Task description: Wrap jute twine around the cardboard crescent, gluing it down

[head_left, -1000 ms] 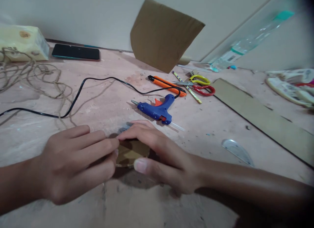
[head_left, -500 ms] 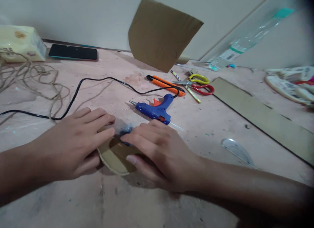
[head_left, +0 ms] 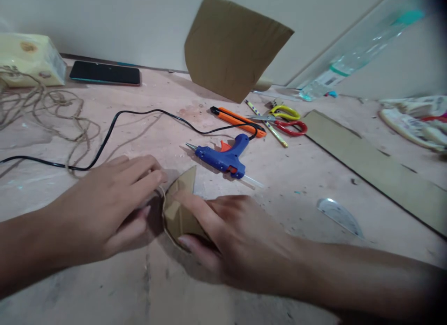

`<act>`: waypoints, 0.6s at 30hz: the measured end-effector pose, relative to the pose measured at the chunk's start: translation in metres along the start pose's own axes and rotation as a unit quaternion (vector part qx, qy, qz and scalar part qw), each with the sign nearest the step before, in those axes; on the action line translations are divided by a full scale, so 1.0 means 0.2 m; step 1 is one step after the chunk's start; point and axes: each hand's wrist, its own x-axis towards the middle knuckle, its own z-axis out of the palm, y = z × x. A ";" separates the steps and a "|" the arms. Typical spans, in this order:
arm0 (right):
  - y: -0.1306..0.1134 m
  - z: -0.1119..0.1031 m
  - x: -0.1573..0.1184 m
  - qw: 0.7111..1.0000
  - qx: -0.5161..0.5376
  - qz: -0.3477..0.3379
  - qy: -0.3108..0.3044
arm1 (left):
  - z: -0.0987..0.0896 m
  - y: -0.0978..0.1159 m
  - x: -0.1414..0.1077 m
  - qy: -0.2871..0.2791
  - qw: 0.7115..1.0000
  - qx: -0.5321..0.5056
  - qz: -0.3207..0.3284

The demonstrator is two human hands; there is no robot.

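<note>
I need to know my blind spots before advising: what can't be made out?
Head view: right part of the held cardboard, hidden by the right hand.
Head view: whether the left hand pinches twine, hidden by its fingers.
Head view: end of the black cord, cut off by the left edge.

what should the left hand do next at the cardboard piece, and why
Probably press the twine-like cord against the curved edge: the right hand holds the cardboard piece, the cord appears to follow that edge, and the left hand is right beside it.
</note>
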 end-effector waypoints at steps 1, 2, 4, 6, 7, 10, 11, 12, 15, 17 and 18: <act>0.00 0.00 -0.01 0.999 0.047 -0.005 0.002 | 0.00 0.00 0.00 -0.011 1.000 -0.024 -0.007; 0.00 -0.01 -0.01 0.995 0.101 -0.017 0.007 | 0.00 0.01 0.00 -0.020 0.999 -0.040 -0.012; 0.03 -0.05 0.00 0.983 0.171 -0.045 0.044 | 0.01 0.01 -0.01 -0.022 0.999 -0.047 0.004; 0.12 -0.10 0.04 0.984 0.128 -0.040 0.114 | 0.02 0.00 -0.02 -0.019 0.998 -0.040 0.033; 0.18 -0.14 0.06 0.988 0.074 -0.022 0.134 | 0.02 -0.01 -0.02 -0.020 0.998 -0.043 0.045; 0.38 -0.26 0.11 0.991 -0.056 0.027 0.115 | 0.04 -0.03 -0.02 -0.027 0.995 -0.066 0.072; 0.45 -0.30 0.11 0.994 -0.069 0.033 0.076 | 0.04 -0.03 -0.01 -0.029 0.993 -0.078 0.078; 0.50 -0.33 0.11 0.997 -0.062 0.016 0.041 | 0.04 -0.04 -0.01 -0.030 0.992 -0.091 0.082; 0.62 -0.40 0.09 0.999 0.010 -0.021 -0.034 | 0.05 -0.05 -0.01 -0.031 0.989 -0.118 0.083; 0.66 -0.41 0.07 0.998 0.027 -0.031 -0.051 | 0.05 -0.05 -0.01 -0.032 0.988 -0.126 0.078; 0.67 -0.42 0.07 0.998 0.025 -0.034 -0.052 | 0.05 -0.05 -0.02 -0.033 0.988 -0.127 0.076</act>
